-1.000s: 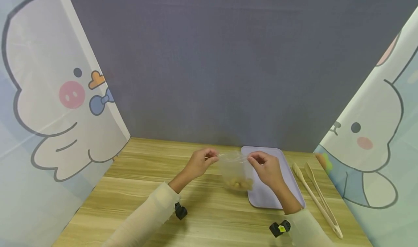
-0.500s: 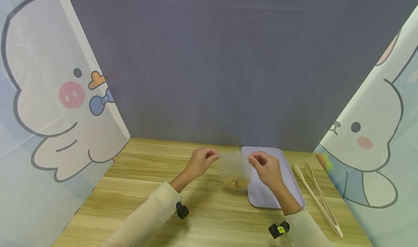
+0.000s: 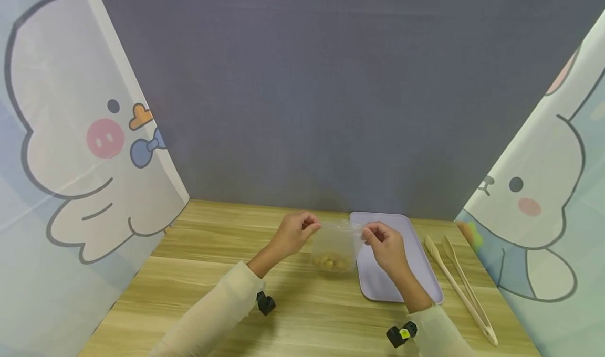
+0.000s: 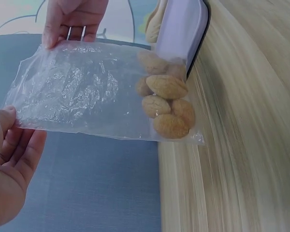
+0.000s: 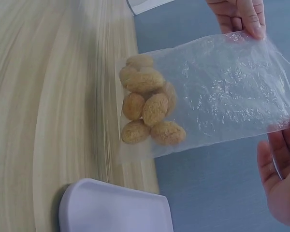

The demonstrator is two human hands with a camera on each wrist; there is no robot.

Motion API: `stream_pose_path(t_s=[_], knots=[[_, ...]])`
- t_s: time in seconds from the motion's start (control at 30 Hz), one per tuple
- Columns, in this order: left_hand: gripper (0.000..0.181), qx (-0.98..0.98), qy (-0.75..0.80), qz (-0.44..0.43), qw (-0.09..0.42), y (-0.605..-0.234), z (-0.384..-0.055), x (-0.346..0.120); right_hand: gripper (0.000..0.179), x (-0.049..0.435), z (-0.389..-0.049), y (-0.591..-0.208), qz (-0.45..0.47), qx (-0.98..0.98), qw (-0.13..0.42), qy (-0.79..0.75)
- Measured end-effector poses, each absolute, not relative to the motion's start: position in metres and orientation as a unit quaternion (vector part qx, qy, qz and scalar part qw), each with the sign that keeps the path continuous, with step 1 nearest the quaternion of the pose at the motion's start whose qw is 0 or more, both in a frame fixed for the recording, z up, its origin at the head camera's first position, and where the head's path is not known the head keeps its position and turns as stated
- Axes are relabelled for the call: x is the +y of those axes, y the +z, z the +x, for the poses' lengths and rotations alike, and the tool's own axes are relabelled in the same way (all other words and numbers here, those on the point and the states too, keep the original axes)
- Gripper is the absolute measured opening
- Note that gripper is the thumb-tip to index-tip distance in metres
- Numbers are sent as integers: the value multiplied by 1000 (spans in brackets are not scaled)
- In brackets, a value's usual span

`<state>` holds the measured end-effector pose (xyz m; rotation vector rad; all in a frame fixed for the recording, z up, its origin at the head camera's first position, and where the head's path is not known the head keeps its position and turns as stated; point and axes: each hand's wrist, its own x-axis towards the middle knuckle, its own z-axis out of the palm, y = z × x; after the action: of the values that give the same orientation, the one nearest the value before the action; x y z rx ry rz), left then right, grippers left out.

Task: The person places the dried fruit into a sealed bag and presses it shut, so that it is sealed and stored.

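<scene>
A clear plastic bag [image 3: 334, 241] hangs in the air between my two hands. Several tan, wrinkled oval pieces, like nuts in their shells [image 5: 154, 109], lie at its bottom. My left hand [image 3: 293, 233] pinches one upper corner between thumb and fingers; the left wrist view shows this hand [image 4: 12, 169] with the other fingers loosely bent. The opposite upper corner is pinched by my right hand [image 3: 386, 245], seen from its own wrist too [image 5: 285, 179]. The film between the hands [image 4: 72, 87] is wrinkled and shiny. Whether the bag's top is sealed, I cannot tell.
Behind and right of the bag, a pale lilac tray [image 3: 402, 289] lies on the wood-grain table [image 3: 227, 315]. Long wooden tongs [image 3: 460, 289] rest at its right. A grey panel [image 3: 302, 100] rises at the back, with cartoon-print sheets [image 3: 80, 189] at the sides.
The bag's lower end with the pieces has swung to the left. Both hands keep their pinch and have shifted only slightly.
</scene>
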<state>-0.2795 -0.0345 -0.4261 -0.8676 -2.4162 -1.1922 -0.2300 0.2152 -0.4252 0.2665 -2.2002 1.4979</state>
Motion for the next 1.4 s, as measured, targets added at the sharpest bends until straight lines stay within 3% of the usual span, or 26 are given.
stream_pose_path(t_s=[0.4, 0.77, 1.1, 1.4], knots=[[7, -835, -436, -299, 152, -424, -280, -33, 7, 224, -243, -452, 145, -808, 222, 526], [8, -847, -446, -280, 75, -428, -278, -35, 7, 221, -241, -448, 131, -804, 253, 522], [8, -849, -405, -319, 118, -429, -278, -32, 5, 219, -240, -450, 153, -808, 210, 530], [8, -844, -411, -326, 109, -432, -275, -29, 10, 216, -241, -451, 172, -838, 265, 445]])
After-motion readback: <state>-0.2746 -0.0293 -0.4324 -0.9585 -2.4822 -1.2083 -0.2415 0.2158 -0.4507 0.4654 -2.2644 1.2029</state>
